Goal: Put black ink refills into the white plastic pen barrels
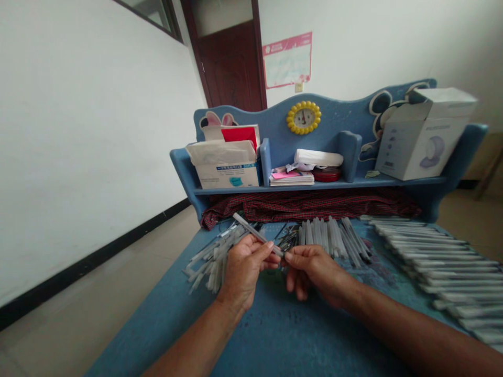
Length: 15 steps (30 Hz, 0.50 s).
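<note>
My left hand point(247, 267) is closed around a translucent pen barrel point(247, 225), which slants from upper left down to the right. At its lower end, the fingertips of my right hand point(314, 269) are pinched together on a small dark part I cannot make out. A loose pile of clear pen barrels point(214, 264) lies on the blue desk just left of my left hand. Behind my hands are some thin dark pieces point(288, 235), partly hidden. Beyond my right hand a row of frosted barrels point(324, 233) is spread out side by side.
Many pens point(448, 267) lie in a long row along the desk's right side. A checked cloth point(306, 205) is bunched beneath the blue shelf point(236, 191). On the shelf stand a mask box point(230, 175), papers point(291, 179) and a large white carton point(418, 141).
</note>
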Each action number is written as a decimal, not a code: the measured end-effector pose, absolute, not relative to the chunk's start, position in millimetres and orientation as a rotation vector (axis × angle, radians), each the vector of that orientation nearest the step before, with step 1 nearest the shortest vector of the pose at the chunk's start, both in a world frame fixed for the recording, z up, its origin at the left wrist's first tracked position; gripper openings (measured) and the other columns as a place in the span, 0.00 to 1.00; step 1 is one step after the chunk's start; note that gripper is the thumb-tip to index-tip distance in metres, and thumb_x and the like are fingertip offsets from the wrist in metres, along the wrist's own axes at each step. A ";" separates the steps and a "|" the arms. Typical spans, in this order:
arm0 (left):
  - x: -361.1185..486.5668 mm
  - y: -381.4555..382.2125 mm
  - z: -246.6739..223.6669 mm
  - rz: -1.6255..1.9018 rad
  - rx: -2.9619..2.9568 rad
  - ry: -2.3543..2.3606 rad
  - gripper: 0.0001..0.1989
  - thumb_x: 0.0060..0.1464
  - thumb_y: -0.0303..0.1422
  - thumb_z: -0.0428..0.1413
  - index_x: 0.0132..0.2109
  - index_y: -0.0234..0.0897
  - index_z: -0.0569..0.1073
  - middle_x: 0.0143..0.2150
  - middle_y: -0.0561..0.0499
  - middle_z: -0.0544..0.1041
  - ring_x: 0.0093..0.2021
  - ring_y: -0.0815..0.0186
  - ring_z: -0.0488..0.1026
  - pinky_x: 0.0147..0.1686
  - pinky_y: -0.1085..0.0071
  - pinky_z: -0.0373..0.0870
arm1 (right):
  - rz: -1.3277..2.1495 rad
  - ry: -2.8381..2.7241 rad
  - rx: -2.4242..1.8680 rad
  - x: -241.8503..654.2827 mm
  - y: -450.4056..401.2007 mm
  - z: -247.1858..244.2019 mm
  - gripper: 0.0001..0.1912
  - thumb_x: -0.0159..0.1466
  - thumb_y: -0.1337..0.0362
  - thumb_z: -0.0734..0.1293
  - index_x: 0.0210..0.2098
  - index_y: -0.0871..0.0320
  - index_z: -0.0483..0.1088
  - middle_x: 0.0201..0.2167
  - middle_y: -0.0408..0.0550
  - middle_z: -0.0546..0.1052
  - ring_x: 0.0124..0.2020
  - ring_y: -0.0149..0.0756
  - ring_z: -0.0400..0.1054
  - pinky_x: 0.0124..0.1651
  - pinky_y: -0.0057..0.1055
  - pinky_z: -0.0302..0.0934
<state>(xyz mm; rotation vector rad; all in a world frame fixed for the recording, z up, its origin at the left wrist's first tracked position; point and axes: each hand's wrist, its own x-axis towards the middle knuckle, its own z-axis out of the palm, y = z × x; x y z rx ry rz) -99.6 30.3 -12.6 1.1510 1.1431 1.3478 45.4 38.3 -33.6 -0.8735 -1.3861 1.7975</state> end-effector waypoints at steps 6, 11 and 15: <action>-98.8 30.9 -10.2 1.372 1.111 1.145 0.11 0.42 0.33 0.59 0.32 0.31 0.68 0.25 0.50 0.74 0.22 0.70 0.71 0.24 0.74 0.69 | 1.796 -1.388 -0.848 47.2 41.8 -37.8 0.17 0.56 0.50 0.63 0.30 0.59 0.60 0.16 0.42 0.72 0.10 0.26 0.61 0.12 0.19 0.50; -98.6 30.9 -10.3 1.366 1.097 1.140 0.11 0.41 0.33 0.60 0.31 0.32 0.68 0.24 0.51 0.74 0.22 0.69 0.71 0.24 0.73 0.69 | 1.770 -1.365 -0.853 47.3 42.0 -35.7 0.18 0.54 0.51 0.65 0.28 0.58 0.59 0.15 0.40 0.72 0.09 0.25 0.60 0.13 0.19 0.50; -99.1 30.6 -11.5 1.371 1.106 1.138 0.11 0.42 0.33 0.60 0.31 0.31 0.68 0.24 0.51 0.74 0.22 0.70 0.71 0.24 0.74 0.69 | 1.810 -1.373 -0.863 47.1 40.7 -35.0 0.19 0.57 0.47 0.60 0.27 0.59 0.59 0.15 0.42 0.72 0.09 0.25 0.60 0.12 0.20 0.50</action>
